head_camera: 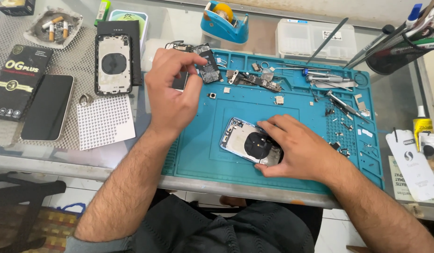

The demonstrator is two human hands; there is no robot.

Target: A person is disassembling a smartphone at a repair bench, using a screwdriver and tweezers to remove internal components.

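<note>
An opened phone housing (243, 140) with a round black coil lies on the teal repair mat (254, 105). My right hand (296, 147) rests on its right side, fingers touching the coil area. My left hand (172, 91) hovers at the mat's upper left, thumb and fingers pinching a black battery-like part (208, 65) near the mat's edge. A circuit board (254, 80) lies beside that part on the mat.
Tweezers and screwdrivers (329, 84) and small screws lie on the mat's right. A second phone back (113, 63), a dark phone (48, 107), a white dotted sheet (105, 121) and an ashtray (53, 28) sit left. A tape dispenser (224, 21), clear box (315, 40) and tool cup (397, 49) stand behind.
</note>
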